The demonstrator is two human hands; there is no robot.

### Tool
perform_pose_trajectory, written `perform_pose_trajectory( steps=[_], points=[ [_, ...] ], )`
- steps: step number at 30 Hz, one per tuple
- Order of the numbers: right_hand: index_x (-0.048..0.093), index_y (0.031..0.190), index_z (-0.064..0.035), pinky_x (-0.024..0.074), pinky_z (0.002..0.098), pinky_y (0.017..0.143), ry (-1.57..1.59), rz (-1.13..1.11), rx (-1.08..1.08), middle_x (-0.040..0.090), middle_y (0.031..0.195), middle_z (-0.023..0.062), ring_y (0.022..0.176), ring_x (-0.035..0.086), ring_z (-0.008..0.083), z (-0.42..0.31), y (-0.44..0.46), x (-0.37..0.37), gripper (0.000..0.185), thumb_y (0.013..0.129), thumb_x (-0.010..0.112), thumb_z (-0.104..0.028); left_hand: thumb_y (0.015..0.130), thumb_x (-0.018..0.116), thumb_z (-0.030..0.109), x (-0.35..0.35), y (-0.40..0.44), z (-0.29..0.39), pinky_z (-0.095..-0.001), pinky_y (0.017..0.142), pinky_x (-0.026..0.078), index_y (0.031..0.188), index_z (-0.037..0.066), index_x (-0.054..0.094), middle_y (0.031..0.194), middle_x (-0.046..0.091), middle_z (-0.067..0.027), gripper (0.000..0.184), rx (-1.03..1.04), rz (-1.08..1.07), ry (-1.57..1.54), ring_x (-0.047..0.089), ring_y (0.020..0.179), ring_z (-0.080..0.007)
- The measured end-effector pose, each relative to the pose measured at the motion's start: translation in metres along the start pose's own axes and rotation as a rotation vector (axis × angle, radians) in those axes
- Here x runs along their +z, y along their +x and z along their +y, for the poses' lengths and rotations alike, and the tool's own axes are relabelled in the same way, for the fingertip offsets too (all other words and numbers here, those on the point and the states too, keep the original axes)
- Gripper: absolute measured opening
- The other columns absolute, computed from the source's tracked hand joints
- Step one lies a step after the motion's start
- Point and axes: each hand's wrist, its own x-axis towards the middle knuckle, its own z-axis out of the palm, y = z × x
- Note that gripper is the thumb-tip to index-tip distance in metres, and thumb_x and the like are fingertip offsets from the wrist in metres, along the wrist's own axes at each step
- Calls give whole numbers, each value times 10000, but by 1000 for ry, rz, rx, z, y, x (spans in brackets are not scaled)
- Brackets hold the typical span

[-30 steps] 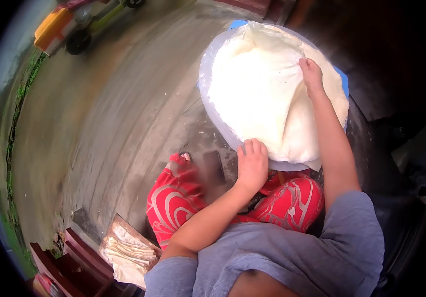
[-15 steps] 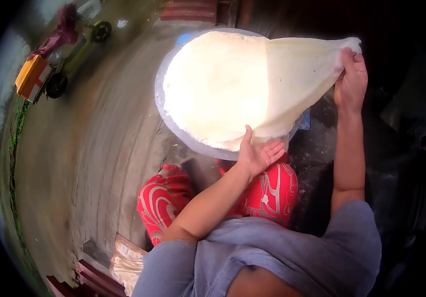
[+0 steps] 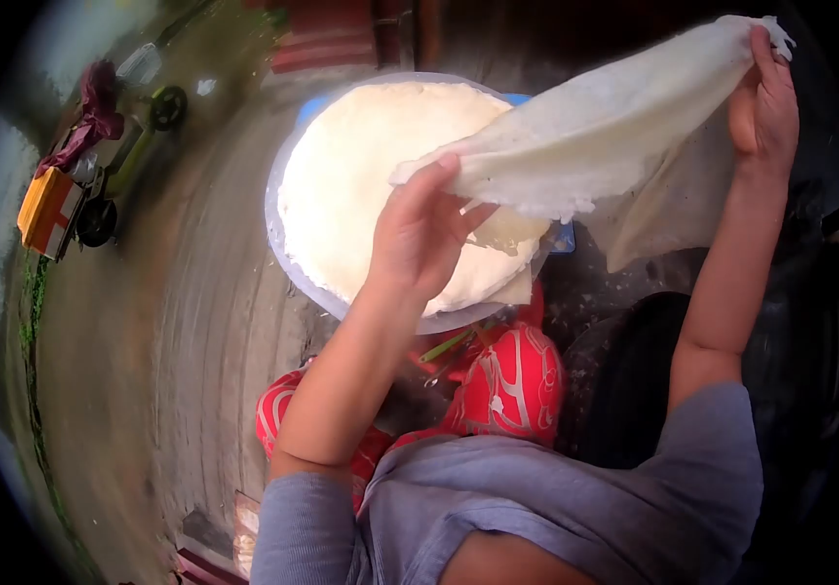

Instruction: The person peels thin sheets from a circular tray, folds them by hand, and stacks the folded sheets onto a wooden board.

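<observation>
Stretched in the air between my hands is a thin, limp, cream-coloured sheet that looks like dough or pancake skin, with ragged edges. My right hand is closed on its upper right end. At the sheet's left end, my left hand pinches the edge between thumb and fingers. Beneath lies a round, pale layer of the same look, on a wide, light grey round tray. The sheet hides the right part of this round layer. Part of the sheet hangs down below my right hand.
Blue pieces show under the tray's edge. My knees in red patterned trousers are just below it, near a thin green object. A scooter with an orange and white box stands at far left. Reddish steps lie beyond.
The sheet has come up off the round layer and been drawn to the right. My left hand went from open at the tray's near edge to pinching the sheet; my right hand moved up and right.
</observation>
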Motion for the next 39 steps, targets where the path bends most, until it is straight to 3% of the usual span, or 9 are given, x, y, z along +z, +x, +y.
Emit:
perform_pose_trajectory(
  steps=[1,2,3,9,15,19,25,34,39],
  points=[
    [598,1081,-64,400,327,965,104,-77,142,630,1072,27,1053,562,151,7,6,16,189,946,548,-185,848,632,242,-1,9,13,-430,965,388,1129,63,568,1133,582,-73,339,43,26,74,512,1101,-233],
    [510,1035,-12,458,299,760,-44,-98,34,589,924,66,829,560,181,20,5,34,207,950,511,-201,837,645,253,-8,21,26,-451,992,349,1130,76,566,1153,569,-75,351,50,41,107,489,1131,-246],
    [564,917,-113,523,307,739,102,-114,236,619,834,30,783,619,163,42,23,22,45,936,525,-127,826,658,263,-16,36,39,-472,1018,309,1131,89,563,1172,557,-77,363,59,55,142,466,1162,-260],
    [555,908,-106,495,276,698,173,-135,206,612,810,30,749,605,152,103,53,82,62,933,543,-162,781,700,335,-36,99,122,-538,1095,84,1194,98,511,1255,494,-88,513,376,205,484,341,1296,-304],
    [599,1040,-92,421,313,918,309,-261,94,640,1010,12,978,579,131,90,-13,71,150,937,564,-195,837,659,214,-49,24,149,-457,1064,297,1116,83,550,1183,564,-35,327,623,171,538,470,1187,-181],
    [552,1162,-76,419,326,947,191,-217,369,630,1091,31,1027,578,135,106,-145,36,241,940,553,-171,845,630,206,-94,-67,67,-468,1051,310,1147,70,542,1219,555,-73,342,376,431,506,489,1181,-218],
    [491,1244,-52,471,337,890,191,4,1012,597,1169,52,1027,590,158,141,-290,-17,324,940,541,-150,825,640,215,-143,-139,-41,-405,961,371,1242,69,483,1231,553,-50,469,39,689,219,509,1144,-227],
    [503,1231,-57,499,361,845,194,74,1052,621,1127,87,976,623,204,115,-316,-21,337,917,554,-170,870,587,355,-160,-148,-51,-482,1015,348,1286,108,476,1282,547,-70,496,9,723,-292,496,1188,-278],
    [547,1133,-74,503,294,643,57,45,1361,640,980,48,755,613,148,125,-293,-11,312,867,620,-220,896,555,283,-176,-136,-39,-491,1026,367,1283,83,482,1277,549,-92,442,94,808,-315,491,1194,-301]
  ],
)
